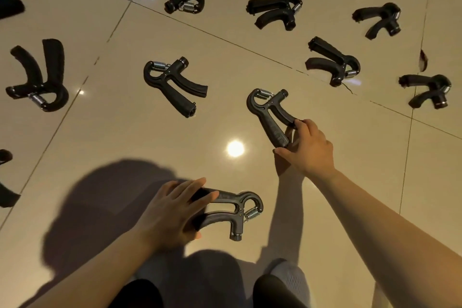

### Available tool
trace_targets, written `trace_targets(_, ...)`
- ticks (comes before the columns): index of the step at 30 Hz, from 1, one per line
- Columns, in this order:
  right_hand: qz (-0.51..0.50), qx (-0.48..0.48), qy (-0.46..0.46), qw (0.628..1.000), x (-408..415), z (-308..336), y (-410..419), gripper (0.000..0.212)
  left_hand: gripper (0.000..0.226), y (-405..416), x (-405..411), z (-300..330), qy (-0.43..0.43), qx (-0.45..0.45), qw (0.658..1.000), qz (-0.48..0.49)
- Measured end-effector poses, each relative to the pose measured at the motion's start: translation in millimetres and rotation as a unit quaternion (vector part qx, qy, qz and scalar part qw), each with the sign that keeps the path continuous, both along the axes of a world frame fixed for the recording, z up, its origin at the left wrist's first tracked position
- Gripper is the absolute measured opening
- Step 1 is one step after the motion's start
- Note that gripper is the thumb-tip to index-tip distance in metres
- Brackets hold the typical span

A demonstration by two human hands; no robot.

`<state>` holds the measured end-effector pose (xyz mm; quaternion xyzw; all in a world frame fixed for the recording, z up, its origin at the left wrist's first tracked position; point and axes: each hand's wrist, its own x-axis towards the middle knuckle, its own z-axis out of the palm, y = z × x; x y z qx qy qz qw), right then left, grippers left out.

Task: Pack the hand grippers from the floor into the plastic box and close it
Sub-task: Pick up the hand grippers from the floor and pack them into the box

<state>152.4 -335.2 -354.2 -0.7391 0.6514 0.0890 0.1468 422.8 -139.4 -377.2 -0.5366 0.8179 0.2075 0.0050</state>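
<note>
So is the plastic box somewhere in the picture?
No, only black hand grippers with metal springs lie on the shiny beige tiled floor, and each hand holds one.

— What's each hand on?

— The right hand (pixel 308 149) pinches the handle ends of one hand gripper (pixel 271 117), its spring end pointing away from the person. The left hand (pixel 172 212) lies over the handles of a nearer hand gripper (pixel 231 211), fingers curled around them, spring to the right.

— And the others?

— Scattered over the glossy tiled floor (pixel 375 137): one middle gripper (pixel 172 85) just left of the right hand's, one far-left gripper (pixel 40 77), several more along the top and right. A ceiling light reflection (pixel 235 149) glares between the hands.
</note>
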Motion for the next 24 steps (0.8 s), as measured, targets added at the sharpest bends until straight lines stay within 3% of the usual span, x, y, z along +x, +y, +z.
trace_targets(5,-0.028,-0.029,-0.026,0.999,2.7,-1.6,27.1,0.084,0.09,-6.9,-8.3,3.4,0.003,-0.009,1.0,0.027)
trace_targets(12,-0.034,0.01,0.004,0.999,-3.3,-0.9,35.6,0.087,0.084,-3.8,-5.3,2.0,0.027,0.004,0.998,0.058)
trace_targets(18,-0.053,0.058,-0.004,0.997,-2.0,1.5,34.7,0.1,0.094,-3.4,-6.1,6.6,0.006,0.006,0.999,0.05)
trace_targets(24,-0.101,0.038,-0.027,0.994,9.7,8.6,48.3,0.085,0.082,4.4,-5.0,23.6,0.048,0.003,0.995,0.09)
